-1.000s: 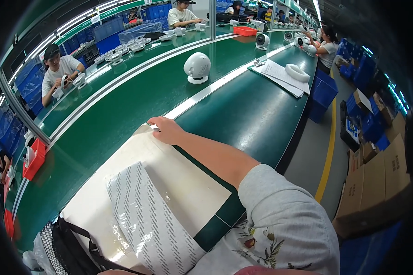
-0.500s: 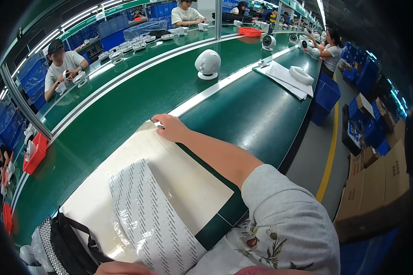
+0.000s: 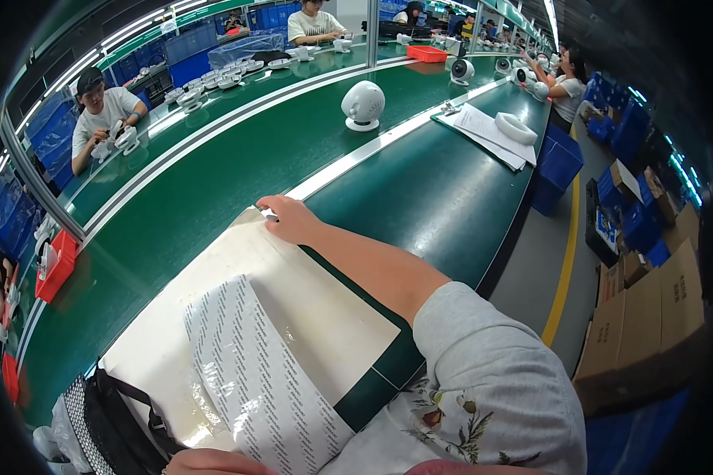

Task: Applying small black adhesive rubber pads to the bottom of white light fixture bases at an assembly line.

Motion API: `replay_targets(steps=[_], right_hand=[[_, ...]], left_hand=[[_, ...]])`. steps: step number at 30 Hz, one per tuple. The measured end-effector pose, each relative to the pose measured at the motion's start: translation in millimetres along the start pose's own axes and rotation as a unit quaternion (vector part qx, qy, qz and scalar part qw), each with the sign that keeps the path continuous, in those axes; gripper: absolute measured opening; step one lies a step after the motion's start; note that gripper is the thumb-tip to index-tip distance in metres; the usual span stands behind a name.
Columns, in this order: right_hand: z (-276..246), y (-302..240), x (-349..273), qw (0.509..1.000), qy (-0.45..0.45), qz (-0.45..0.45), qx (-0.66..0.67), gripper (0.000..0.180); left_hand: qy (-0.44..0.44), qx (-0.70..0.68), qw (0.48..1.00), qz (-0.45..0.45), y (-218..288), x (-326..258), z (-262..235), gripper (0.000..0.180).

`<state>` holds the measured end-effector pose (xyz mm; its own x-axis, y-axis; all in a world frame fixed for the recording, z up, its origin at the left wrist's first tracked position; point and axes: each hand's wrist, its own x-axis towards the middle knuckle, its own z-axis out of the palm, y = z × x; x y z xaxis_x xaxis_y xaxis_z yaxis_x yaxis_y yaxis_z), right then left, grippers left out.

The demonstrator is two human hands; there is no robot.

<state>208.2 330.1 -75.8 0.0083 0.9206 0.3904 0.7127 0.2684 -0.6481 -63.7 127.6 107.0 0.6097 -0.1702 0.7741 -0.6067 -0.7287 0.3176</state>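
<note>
The right hand (image 3: 293,222) pinched the clear bag's (image 3: 253,348) far corner and should have pulled evenly; the left hand (image 3: 214,461) showed too little to tell.

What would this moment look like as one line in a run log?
right hand: on far corner of clear plastic bag | left hand: at near edge | bag: flat on green bench | white round device: apart, on belt

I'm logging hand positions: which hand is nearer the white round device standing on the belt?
Right. The right hand rests on the bag's far corner, below the white round device; the left hand sits far back.
</note>
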Motion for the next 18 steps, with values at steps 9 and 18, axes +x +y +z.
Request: replay_targets(steps=[9,18], right_hand=[[4.7,4.4,-0.6,1.0,0.008,-0.01,0.002,0.04],[5.7,1.0,0.9,1.0,0.014,-0.011,-0.019,0.037]], left_hand=[[0.019,0.011,1.0,0.001,0.5,-3.3,4.4,0.017],[0.005,-0.007,1.0,-0.017,2.0,-3.5,0.8,0.018]])
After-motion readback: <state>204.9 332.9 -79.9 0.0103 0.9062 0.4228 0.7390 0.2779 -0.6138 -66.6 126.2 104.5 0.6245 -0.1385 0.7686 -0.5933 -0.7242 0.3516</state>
